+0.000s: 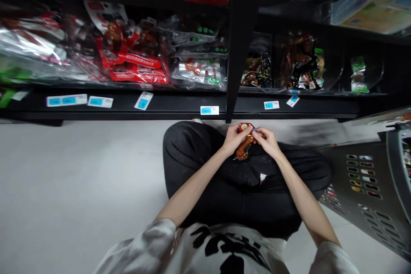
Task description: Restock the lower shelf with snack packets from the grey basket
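Head view: stretched forward, the left hand point(233, 138) and right hand point(269, 141), fingers curled almost closed, pinch a packet point(244, 149) near the front edge of the shelf point(180, 105).

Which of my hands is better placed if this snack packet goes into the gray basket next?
Probably your right hand: it grips the snack packet and is nearer the gray basket. Your left hand also holds the packet, but from the farther side.
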{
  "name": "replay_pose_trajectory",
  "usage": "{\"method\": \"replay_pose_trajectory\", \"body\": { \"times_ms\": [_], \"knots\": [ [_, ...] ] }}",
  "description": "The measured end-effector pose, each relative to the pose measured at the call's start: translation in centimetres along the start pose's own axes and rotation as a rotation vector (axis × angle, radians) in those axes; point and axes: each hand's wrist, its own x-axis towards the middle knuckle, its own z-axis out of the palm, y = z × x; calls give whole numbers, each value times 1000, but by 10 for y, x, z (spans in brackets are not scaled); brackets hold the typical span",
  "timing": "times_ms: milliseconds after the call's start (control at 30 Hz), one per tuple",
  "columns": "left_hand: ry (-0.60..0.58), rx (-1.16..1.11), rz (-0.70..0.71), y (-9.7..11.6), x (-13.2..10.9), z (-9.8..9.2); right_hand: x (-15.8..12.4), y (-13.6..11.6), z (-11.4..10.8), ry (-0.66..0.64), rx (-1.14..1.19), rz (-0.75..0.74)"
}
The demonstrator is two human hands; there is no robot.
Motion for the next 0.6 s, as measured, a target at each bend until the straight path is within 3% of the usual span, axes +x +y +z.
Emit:
{"method": "replay_pose_trajectory", "body": {
  "times_ms": [100,233,600],
  "knots": [
    [-43,-1,-21,-2,0,0,-2,2,-2,82,-133,-61],
    [-27,-31,-69,-5,0,-1,-4,6,-3,100,-217,-118],
    [-13,-151,-117,-4,-1,1,-4,9,0,112,-86,-106]
  ]
}}
